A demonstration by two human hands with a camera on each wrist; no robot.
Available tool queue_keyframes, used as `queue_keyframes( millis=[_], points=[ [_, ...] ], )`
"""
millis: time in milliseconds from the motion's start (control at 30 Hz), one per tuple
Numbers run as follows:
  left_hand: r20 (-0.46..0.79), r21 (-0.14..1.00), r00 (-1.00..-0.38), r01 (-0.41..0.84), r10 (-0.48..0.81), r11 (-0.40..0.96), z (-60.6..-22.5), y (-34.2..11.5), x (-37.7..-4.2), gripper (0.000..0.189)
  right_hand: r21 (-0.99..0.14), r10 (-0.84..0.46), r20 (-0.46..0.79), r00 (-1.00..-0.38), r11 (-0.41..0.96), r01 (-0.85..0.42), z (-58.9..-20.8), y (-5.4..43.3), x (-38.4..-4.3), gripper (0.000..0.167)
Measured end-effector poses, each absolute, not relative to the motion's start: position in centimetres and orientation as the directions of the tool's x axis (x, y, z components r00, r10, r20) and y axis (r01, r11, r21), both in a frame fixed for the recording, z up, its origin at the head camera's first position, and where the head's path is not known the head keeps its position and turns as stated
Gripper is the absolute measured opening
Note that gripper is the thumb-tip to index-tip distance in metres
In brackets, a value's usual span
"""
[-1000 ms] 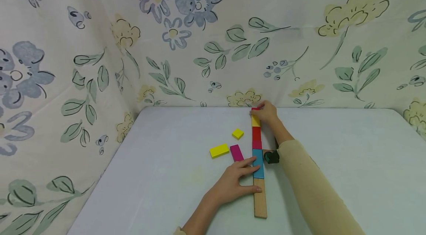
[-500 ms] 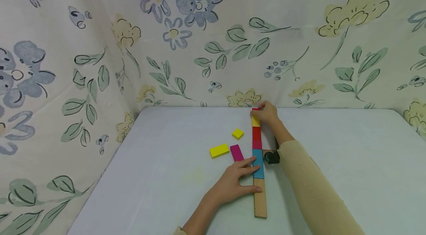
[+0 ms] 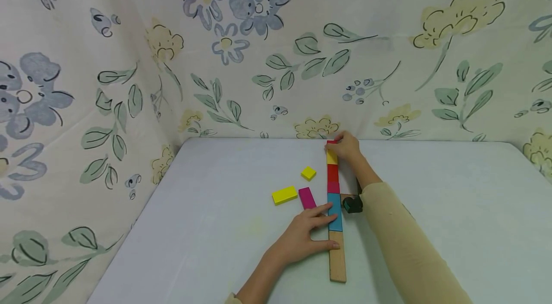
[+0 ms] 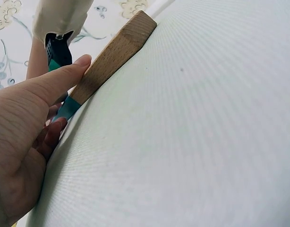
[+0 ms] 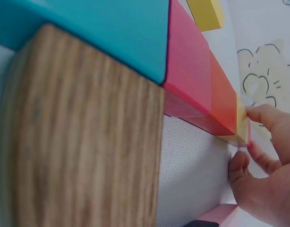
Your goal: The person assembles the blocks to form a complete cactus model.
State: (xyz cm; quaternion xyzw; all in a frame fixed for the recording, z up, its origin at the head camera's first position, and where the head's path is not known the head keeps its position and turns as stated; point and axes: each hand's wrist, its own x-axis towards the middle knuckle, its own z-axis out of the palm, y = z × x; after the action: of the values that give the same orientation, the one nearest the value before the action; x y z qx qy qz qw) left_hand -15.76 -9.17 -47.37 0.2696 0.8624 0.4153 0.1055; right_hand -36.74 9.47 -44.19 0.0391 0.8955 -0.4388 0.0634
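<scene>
A straight row of toy blocks runs away across the table: a plain wooden block (image 3: pixel 338 265) nearest, then a blue block (image 3: pixel 336 223), a pink block (image 3: pixel 333 187), a red block (image 3: pixel 332 173), a yellow block (image 3: pixel 331 157) and a small red block (image 3: pixel 331 141) at the far end. My left hand (image 3: pixel 297 237) rests on the row from the left, fingertips on the blue block, thumb (image 4: pixel 72 73) on the wooden one. At the far end my right hand (image 3: pixel 348 146) pinches the small red block; the fingers partly cover it and touch the yellow one.
Left of the row lie a small yellow block (image 3: pixel 308 173), a longer yellow block (image 3: pixel 284 195) and a magenta block (image 3: pixel 307 197). Another wooden block (image 5: pixel 88 142) abuts the row's right side, partly hidden by the dark wrist camera (image 3: pixel 352 204). Floral cloth (image 3: pixel 276 55) hangs behind the white table (image 3: pixel 207 227).
</scene>
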Motion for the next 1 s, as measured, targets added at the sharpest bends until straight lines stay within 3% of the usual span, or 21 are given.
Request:
queue_keyframes(
  millis=[400, 667, 1000],
  points=[
    [0.042, 0.776, -0.833, 0.375, 0.551, 0.507, -47.4, -9.2, -15.8, 0.062, -0.764, -0.012, -0.145, -0.989, 0.637, 0.104, -43.7, 9.5, -36.5, 0.051],
    [0.036, 0.777, -0.834, 0.37, 0.551, 0.51, -47.3, -9.0, -15.8, 0.062, -0.779, -0.031, -0.149, -0.988, 0.619, 0.098, -42.5, 10.1, -35.2, 0.064],
    [0.025, 0.771, -0.839, 0.362, 0.544, 0.524, -47.3, -9.1, -15.8, 0.062, -0.808, -0.063, -0.019, -0.998, 0.589, -0.022, -42.0, 11.2, -32.2, 0.062]
  ],
)
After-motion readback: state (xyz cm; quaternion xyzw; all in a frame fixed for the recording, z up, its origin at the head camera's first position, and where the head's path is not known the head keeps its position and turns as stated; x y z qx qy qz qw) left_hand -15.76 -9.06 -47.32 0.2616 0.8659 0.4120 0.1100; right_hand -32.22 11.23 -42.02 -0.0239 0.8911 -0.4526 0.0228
